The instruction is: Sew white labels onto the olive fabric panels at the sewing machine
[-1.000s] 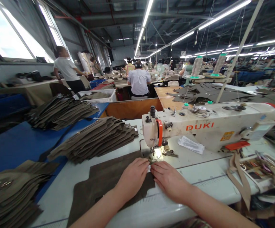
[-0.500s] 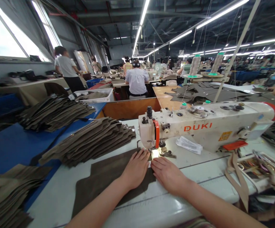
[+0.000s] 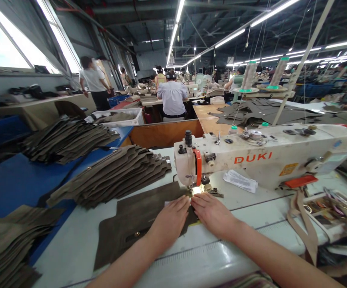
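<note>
A dark olive fabric panel [image 3: 122,219] lies flat on the pale sewing table, its right end under the lit needle area of a white sewing machine [image 3: 215,158]. My left hand [image 3: 171,219] rests on the panel with its fingers stretched toward the presser foot. Beside it, my right hand [image 3: 212,211] lies with extended fingers at the panel's right edge, just in front of the foot. The fingertips of both hands nearly meet. On the panel, left of my wrist, shows a dark slit with a small gold metal piece [image 3: 137,234]. The stitching point is partly hidden behind my fingers.
Stacked olive panels [image 3: 113,176] lie left of the machine, with further piles on a blue surface [image 3: 26,180]. White paper strips [image 3: 240,181] sit beneath the machine arm. A parts tray [image 3: 326,212] and beige straps [image 3: 304,224] are at right. Co-workers occupy the background.
My left hand has drawn slightly back toward me. The slit, gold piece and a pale label edge now show on the panel. A person at the back left has turned, and the view has shifted slightly.
</note>
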The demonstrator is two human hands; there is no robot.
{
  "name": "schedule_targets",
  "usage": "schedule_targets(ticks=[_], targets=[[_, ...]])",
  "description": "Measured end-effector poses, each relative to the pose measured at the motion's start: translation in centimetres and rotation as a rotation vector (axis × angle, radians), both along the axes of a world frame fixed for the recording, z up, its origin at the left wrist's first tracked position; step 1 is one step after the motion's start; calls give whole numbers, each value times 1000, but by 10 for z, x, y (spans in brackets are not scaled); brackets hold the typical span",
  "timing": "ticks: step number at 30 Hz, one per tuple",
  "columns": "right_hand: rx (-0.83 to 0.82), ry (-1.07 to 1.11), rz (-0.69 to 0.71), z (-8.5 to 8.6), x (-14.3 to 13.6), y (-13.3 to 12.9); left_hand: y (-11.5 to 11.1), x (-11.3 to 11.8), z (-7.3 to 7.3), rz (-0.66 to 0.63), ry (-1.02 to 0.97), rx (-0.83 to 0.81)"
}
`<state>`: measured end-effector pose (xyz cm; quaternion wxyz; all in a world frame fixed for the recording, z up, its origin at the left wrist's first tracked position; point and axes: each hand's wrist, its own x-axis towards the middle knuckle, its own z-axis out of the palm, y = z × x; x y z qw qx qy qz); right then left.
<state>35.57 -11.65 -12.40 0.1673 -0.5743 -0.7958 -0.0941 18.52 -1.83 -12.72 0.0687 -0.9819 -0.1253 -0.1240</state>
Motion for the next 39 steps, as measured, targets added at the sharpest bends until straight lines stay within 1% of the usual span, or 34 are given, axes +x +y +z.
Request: schedule_targets(ticks=[3,9,13,16,23,32,39], targets=[[-5,52,5,0,0,0,-3,-4,-4,-21,-10,-12],[-35,151,-57,1,2,2,0,-2,-2,-2,-30,-61],[-45,137,-115,3,2,3,2,-1,-1,2,-35,-93],[-53,117,-134,3,3,4,3,0,-1,-8,-51,-115],[-58,101,-142,1,4,7,8,1,-2,-22,-83,-151],[-92,79,-165,3,4,10,14,4,-2,-22,-72,-161],[-93,76,-169,3,3,9,13,3,-2,-21,-65,-144]])
